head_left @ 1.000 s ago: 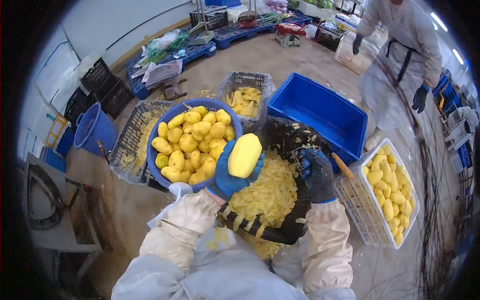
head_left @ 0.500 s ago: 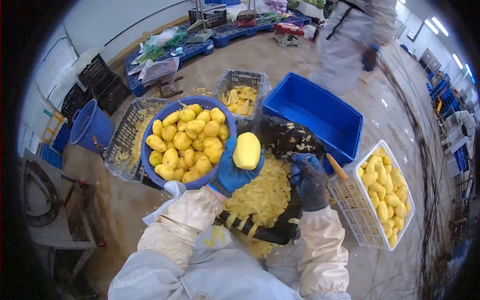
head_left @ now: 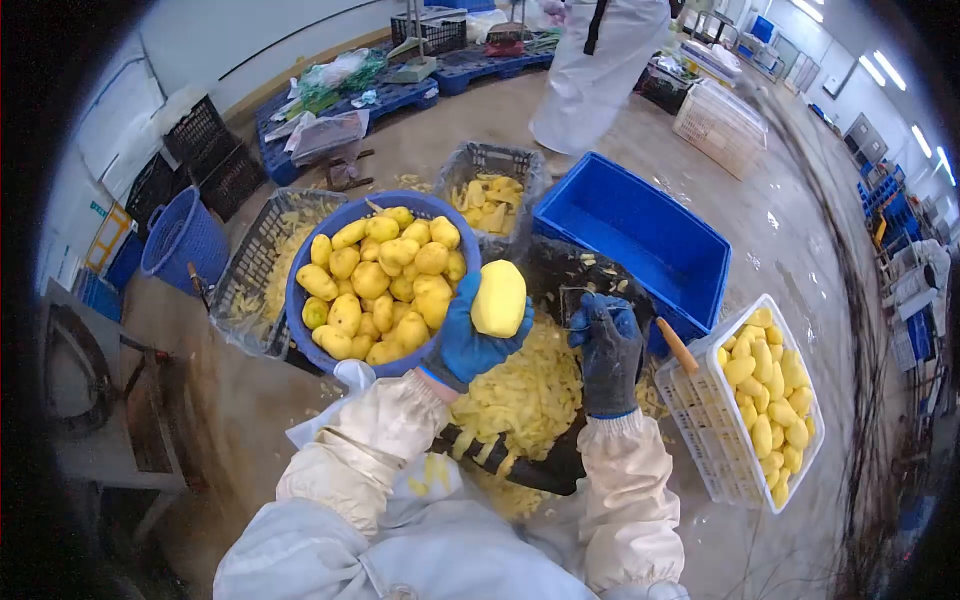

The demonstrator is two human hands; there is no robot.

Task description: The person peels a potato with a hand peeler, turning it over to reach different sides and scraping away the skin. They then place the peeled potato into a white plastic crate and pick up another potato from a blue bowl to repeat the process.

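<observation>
A peeled, pale yellow potato [head_left: 499,300] rests in my left hand [head_left: 468,338], the blue-gloved fingers curled round its underside. My right hand [head_left: 608,352], in a dark blue glove, is closed on a peeler [head_left: 568,300] whose thin metal frame points toward the potato, a short gap apart. Below both hands lies a heap of potato peelings [head_left: 530,395] on black plastic. Left of my left hand stands a round blue basin [head_left: 296,318] of yellow potatoes [head_left: 372,285]. A wooden handle [head_left: 677,346] sticks up at the edge of a white crate [head_left: 690,425] holding peeled potatoes [head_left: 768,400].
A blue rectangular tub [head_left: 650,225] stands ahead on the right. Grey crates with peelings [head_left: 262,270] and yellow pieces [head_left: 488,203] sit behind the basin. A person in white clothing [head_left: 595,80] stands beyond, near blue pallets [head_left: 480,68]. A blue basket [head_left: 182,250] is far left.
My right hand has risen slightly and turned, so the peeler now shows beside the potato. The potato stays in my left hand. The person beyond has moved left, uncovering a white crate behind.
</observation>
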